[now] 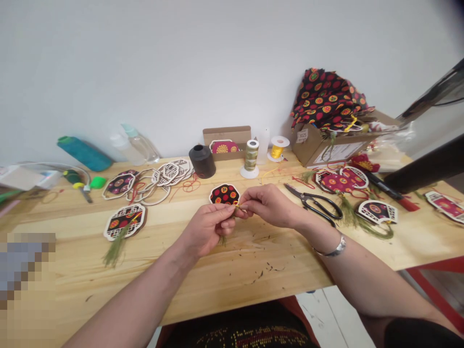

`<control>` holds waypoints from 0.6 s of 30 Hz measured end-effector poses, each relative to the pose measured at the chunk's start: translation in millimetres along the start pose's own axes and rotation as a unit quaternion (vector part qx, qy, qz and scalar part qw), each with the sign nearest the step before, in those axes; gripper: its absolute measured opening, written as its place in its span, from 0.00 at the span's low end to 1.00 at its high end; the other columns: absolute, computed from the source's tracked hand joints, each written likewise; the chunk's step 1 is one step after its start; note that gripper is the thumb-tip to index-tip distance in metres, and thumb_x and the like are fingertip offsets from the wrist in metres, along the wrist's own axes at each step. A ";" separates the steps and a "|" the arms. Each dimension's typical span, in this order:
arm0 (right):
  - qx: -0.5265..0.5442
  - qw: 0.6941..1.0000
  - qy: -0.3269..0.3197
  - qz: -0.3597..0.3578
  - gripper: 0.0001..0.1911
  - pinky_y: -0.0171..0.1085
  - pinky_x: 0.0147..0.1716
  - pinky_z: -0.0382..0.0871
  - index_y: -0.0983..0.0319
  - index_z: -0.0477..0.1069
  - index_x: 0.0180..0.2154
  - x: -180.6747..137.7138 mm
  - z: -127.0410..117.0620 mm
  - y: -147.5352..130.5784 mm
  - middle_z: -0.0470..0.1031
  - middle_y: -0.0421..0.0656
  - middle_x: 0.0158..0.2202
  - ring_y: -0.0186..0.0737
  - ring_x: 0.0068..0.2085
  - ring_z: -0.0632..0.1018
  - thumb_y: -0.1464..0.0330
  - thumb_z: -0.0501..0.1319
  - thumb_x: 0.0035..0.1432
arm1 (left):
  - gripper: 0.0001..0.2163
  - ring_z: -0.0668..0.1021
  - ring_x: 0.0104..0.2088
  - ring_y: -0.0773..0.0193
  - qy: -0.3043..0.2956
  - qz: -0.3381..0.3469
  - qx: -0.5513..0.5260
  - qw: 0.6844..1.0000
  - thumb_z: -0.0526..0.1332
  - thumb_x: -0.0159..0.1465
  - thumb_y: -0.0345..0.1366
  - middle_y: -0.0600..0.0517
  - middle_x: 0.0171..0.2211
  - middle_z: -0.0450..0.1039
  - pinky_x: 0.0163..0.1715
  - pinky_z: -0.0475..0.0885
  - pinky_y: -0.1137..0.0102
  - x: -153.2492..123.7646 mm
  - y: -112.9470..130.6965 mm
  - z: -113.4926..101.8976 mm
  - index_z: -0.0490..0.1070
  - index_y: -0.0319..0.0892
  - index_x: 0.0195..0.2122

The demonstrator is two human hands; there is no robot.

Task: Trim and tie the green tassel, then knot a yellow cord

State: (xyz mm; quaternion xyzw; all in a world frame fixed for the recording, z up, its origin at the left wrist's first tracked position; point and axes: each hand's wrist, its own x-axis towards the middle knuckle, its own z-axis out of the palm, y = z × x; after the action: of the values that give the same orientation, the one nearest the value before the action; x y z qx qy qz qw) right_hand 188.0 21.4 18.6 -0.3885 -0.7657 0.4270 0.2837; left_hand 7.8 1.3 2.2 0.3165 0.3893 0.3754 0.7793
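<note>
My left hand is closed around a small green tassel, whose fringe hangs out below the fingers. My right hand pinches a yellow cord at the tassel's top, fingertips touching the left hand's. Just behind both hands a black fabric ornament with red and yellow dots lies flat on the wooden table. A silver bracelet circles my right wrist.
Black scissors lie right of my hands. Finished ornaments with green tassels lie on the left and on the right. Thread spools, a black cone, spray bottles and a cardboard box of patterned fabric line the back.
</note>
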 end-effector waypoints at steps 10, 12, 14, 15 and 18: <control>-0.039 0.999 0.012 -0.002 0.09 0.27 0.28 0.62 0.65 0.72 0.27 0.1 -0.8 -1.0 0.72 0.36 0.22 0.26 0.25 0.69 0.78 0.54 0.55 | 0.07 0.60 0.18 0.79 0.016 0.009 0.010 1.000 0.67 0.50 0.32 0.47 0.23 0.72 0.16 0.50 0.79 0.6 1.3 1.7 0.78 0.31 0.25; -0.043 0.999 0.014 0.000 0.09 0.27 0.28 0.62 0.65 0.72 0.27 0.2 -0.6 -0.7 0.72 0.36 0.22 0.26 0.25 0.70 0.78 0.55 0.55 | 0.07 0.59 0.18 0.79 0.018 0.009 0.009 1.000 0.68 0.50 0.32 0.46 0.24 0.73 0.16 0.50 0.79 0.2 1.2 1.9 0.77 0.31 0.24; -0.042 0.999 0.015 0.000 0.09 0.27 0.28 0.63 0.65 0.72 0.28 0.2 -0.4 -0.3 0.73 0.36 0.22 0.26 0.25 0.70 0.78 0.55 0.56 | 0.07 0.59 0.18 0.79 0.020 0.007 0.008 1.000 0.68 0.50 0.32 0.46 0.24 0.72 0.16 0.49 0.79 -0.8 1.1 2.0 0.77 0.31 0.24; -0.040 0.999 0.015 0.000 0.09 0.27 0.28 0.63 0.65 0.72 0.28 0.2 -0.3 -0.2 0.73 0.37 0.23 0.26 0.25 0.70 0.77 0.55 0.56 | 0.06 0.59 0.18 0.79 0.021 0.006 0.008 1.000 0.68 0.50 0.32 0.47 0.24 0.72 0.16 0.49 0.79 -1.2 1.1 2.1 0.77 0.31 0.23; -0.026 1.000 0.015 0.006 0.08 0.27 0.28 0.64 0.65 0.72 0.28 0.0 -0.1 -0.3 0.74 0.37 0.23 0.26 0.26 0.72 0.77 0.55 0.56 | 0.06 0.60 0.18 0.79 0.025 0.005 0.007 1.000 0.68 0.49 0.31 0.47 0.24 0.72 0.16 0.49 0.79 -1.9 1.2 2.4 0.76 0.32 0.23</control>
State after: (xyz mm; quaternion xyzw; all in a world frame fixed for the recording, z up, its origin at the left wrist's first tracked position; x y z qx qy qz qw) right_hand 187.9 21.4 19.0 -0.4062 -0.7698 0.4033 0.2824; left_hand 8.7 -0.2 5.0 0.3148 0.4098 0.3840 0.7652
